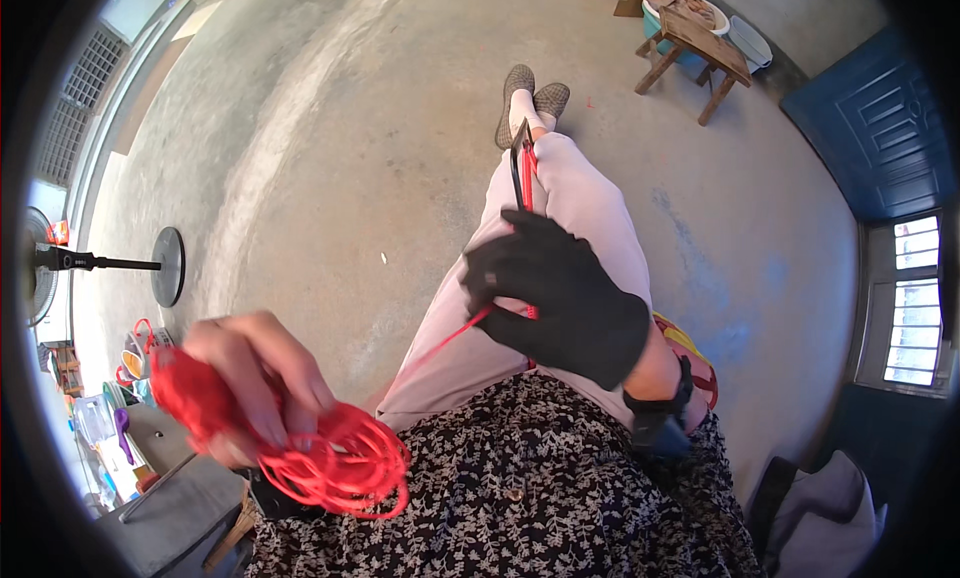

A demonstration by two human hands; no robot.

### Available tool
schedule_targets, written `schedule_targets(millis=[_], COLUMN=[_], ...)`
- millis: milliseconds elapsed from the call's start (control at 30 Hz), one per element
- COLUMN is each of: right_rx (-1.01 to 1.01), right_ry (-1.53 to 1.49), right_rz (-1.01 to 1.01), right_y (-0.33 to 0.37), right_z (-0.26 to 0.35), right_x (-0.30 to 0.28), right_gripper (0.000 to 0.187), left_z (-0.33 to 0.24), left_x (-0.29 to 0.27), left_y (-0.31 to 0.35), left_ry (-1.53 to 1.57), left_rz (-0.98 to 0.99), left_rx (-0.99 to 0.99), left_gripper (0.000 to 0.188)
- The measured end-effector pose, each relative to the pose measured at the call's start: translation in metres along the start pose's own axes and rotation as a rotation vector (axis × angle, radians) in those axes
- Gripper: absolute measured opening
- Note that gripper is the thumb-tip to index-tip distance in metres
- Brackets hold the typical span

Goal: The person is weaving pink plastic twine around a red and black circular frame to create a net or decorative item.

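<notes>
My bare left hand [262,373] is closed around a loose bundle of red cord [345,470], whose loops hang out below the fingers. One taut strand of red cord [440,345] reaches my right hand [560,298], which wears a black glove. Its fingers are wrapped round a narrow black pointed frame [516,173] that sticks out beyond them over my legs. Red cord runs lengthwise along this frame, and more red shows below the glove. The frame's lower part is hidden by the gloved hand, so its exact kind is unclear.
My legs in pale pink trousers [590,193] stretch forward over the concrete floor. A wooden stool [700,46] and a basin of brownish things stand far right. A fan's round base [168,266] is at left, a grey table [185,498] lower left, a grey padded object [825,513] lower right.
</notes>
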State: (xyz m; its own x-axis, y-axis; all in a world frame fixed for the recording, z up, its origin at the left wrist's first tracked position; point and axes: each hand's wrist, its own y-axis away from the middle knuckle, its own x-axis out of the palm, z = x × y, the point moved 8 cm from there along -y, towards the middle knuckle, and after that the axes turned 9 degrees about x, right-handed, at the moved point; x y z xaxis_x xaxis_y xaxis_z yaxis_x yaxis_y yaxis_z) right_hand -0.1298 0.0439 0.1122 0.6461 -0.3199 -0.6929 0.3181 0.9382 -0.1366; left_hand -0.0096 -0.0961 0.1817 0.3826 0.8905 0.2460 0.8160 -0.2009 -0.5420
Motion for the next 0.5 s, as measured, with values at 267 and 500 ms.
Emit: schedule_targets(millis=[267, 500], right_rx=[0.311, 0.51], right_ry=[-1.122, -1.317], right_rz=[0.058, -0.08], right_y=[0.083, 0.096], right_z=[-0.024, 0.004], right_x=[0.008, 0.001], right_gripper=[0.01, 0.014], left_z=[0.124, 0.206], left_x=[-0.066, -0.024], left_y=[0.048, 0.004], left_ry=[-0.339, -0.644], left_rz=[-0.7, -0.55], left_rx=[-0.487, -0.545], left_gripper=[0.026, 0.034])
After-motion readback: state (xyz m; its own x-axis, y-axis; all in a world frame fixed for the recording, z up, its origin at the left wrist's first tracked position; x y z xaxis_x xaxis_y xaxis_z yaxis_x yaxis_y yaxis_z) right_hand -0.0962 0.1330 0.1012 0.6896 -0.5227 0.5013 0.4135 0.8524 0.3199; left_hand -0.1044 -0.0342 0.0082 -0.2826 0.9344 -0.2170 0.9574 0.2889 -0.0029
